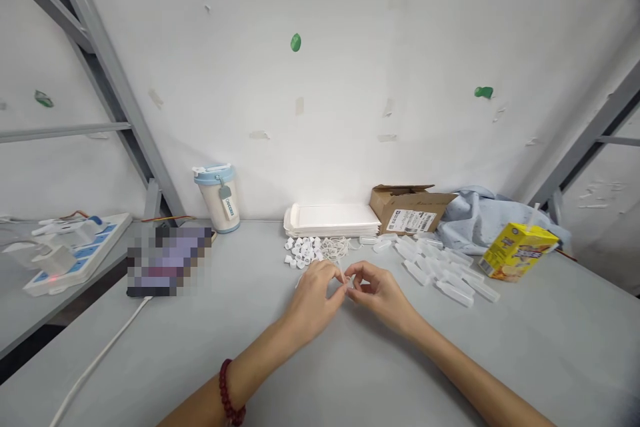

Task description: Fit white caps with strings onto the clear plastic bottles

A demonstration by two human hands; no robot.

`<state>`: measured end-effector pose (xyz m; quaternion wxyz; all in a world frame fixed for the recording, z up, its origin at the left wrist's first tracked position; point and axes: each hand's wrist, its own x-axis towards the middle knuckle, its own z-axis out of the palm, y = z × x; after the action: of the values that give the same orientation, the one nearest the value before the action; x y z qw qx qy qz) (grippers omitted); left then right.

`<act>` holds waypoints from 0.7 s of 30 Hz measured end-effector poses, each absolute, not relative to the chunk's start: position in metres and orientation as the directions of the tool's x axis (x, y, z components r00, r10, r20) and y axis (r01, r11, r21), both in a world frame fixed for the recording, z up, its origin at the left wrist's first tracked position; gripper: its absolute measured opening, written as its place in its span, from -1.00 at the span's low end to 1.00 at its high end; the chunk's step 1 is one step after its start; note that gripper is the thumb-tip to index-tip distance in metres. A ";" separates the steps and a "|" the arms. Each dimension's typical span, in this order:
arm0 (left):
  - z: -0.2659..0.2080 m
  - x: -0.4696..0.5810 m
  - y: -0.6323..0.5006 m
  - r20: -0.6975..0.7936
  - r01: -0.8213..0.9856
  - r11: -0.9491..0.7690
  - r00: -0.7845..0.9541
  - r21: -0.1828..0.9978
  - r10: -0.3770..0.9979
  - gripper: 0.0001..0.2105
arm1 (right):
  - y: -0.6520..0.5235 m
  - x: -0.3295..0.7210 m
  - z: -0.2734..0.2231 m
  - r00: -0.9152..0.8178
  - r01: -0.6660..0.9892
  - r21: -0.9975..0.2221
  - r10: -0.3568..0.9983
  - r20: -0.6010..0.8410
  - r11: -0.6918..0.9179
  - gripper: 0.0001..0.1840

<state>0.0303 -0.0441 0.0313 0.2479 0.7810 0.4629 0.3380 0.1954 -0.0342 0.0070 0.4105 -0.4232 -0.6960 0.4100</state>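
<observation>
My left hand [316, 293] and my right hand [381, 292] meet over the grey table, their fingertips pinched together. Between them is something small and whitish or clear, too small and covered to name. Just beyond my left hand lie several small white caps [303, 251]. Beside the caps is a tangle of thin off-white loops or strings [335, 249], partly behind my fingers. To the right of my right hand, several translucent plastic tubes [440, 265] are spread in a loose heap.
White flat trays [333, 219] are stacked by the wall, beside an open cardboard box [413, 209]. A light blue cloth [475, 217] and yellow drink carton [520, 252] are at right. Left stand a tumbler [220, 203], a pixelated phone [173, 260] with cable, and a power strip [93, 260].
</observation>
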 end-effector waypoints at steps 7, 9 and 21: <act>0.028 0.030 -0.044 0.375 0.576 -0.529 0.374 0.623 0.848 -0.89 | -0.037 0.193 0.009 -0.316 0.267 -0.899 0.913 0.259 0.348 -0.91; 0.028 0.031 -0.045 0.378 0.581 -0.527 0.368 0.620 0.850 -0.90 | -0.037 0.193 0.009 -0.314 0.272 -0.896 0.912 0.263 0.352 -0.92; 0.027 0.032 -0.045 0.373 0.636 -0.501 0.337 0.586 0.864 -0.86 | -0.030 0.200 0.008 -0.436 0.350 -0.879 0.887 0.154 0.325 -0.86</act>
<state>0.0318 -0.0454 0.0268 0.1710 0.7997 0.4691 0.3335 0.2003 -0.0303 0.0078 0.3306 -0.4157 -0.7436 0.4061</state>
